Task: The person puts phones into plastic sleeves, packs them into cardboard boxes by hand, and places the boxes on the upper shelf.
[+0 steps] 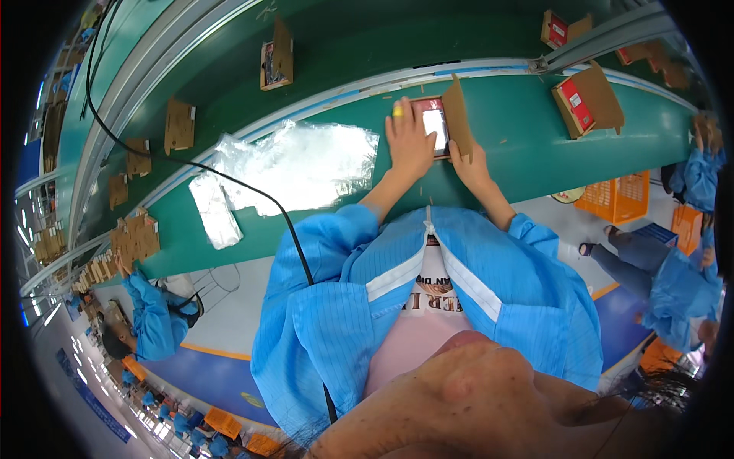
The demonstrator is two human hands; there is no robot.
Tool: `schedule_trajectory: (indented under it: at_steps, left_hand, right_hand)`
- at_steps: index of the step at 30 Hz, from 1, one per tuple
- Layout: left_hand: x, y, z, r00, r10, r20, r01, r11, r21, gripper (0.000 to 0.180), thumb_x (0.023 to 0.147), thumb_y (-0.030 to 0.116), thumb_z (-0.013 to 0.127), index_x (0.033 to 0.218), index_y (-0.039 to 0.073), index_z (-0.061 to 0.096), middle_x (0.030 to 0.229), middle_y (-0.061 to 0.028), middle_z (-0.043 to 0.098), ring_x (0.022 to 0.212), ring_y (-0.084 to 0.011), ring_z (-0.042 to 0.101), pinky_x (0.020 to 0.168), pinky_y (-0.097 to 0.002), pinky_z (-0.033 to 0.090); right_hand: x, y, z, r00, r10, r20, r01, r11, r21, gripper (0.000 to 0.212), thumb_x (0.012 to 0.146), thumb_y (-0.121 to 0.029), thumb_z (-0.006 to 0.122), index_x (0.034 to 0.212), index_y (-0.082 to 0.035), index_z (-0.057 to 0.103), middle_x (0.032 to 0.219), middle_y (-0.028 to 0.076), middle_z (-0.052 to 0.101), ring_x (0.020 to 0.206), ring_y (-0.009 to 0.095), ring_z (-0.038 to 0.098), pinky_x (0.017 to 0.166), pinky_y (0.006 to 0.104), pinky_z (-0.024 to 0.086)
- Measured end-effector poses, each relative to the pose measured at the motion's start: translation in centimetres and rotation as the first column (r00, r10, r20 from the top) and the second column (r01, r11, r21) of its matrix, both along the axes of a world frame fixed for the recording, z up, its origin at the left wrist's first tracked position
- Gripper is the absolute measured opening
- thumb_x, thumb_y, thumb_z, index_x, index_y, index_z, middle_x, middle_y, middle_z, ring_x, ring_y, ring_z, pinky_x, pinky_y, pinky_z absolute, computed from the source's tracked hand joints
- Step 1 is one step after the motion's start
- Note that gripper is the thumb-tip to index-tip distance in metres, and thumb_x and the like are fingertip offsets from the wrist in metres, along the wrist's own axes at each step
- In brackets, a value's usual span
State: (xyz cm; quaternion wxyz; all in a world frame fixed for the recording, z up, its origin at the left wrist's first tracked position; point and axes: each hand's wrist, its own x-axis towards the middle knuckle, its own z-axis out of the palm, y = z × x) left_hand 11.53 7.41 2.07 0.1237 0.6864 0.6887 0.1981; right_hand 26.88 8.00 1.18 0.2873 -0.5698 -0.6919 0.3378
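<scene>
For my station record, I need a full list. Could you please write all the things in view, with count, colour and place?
open box: 1, brown and red, between the hands
white rectangular item: 1, white, inside it
second open box: 1, brown and red, to the right
other boxes: many, brown, left and far side
plastic bags: uncountable heap, clear, left
work surfaces: several, green, under these
cable: 1, black, across the left
crates: several, orange, floor right and lower left
co-workers: several, blue clothing, both sides
jacket: 1, blue, on the wearer
left fingers: one hand's, yellow band, box's left side
right fingers: one hand's, bare, beside its flap
</scene>
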Motion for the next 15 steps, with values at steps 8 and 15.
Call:
schedule_trajectory:
  at_steps: [8, 15]
  left_hand:
    - [-3.7, -1.5, -2.9, 0.992, 0.078, 0.095, -0.093, 0.983, 0.159, 0.047, 0.087, 0.02, 0.053, 0.126, -0.006, 0.044, 0.14, -0.0274, 0.032, 0.13, -0.0435, 0.027, 0.108, -0.0492, 0.024]
    - [-3.4, -1.1, -2.6, 0.997, 0.043, -0.058, -0.038, 0.996, 0.081, 0.049, 0.086, 0.021, 0.055, 0.125, -0.005, 0.045, 0.14, -0.0261, 0.032, 0.13, -0.0418, 0.029, 0.109, -0.0497, 0.022]
  right_hand:
    - [-2.3, 11.3, 2.0, 0.999, 0.003, -0.044, -0.003, 1.0, -0.018, 0.029, 0.089, -0.028, 0.054, 0.086, 0.001, 0.061, 0.065, 0.014, 0.064, 0.052, 0.023, 0.065, 0.052, 0.035, 0.051]
    - [-4.5, 20.1, 1.5, 0.995, -0.095, -0.037, 0.098, 0.991, 0.085, 0.057, 0.08, -0.034, 0.064, 0.118, 0.007, 0.052, 0.109, 0.024, 0.059, 0.097, 0.036, 0.059, 0.084, 0.0421, 0.048]
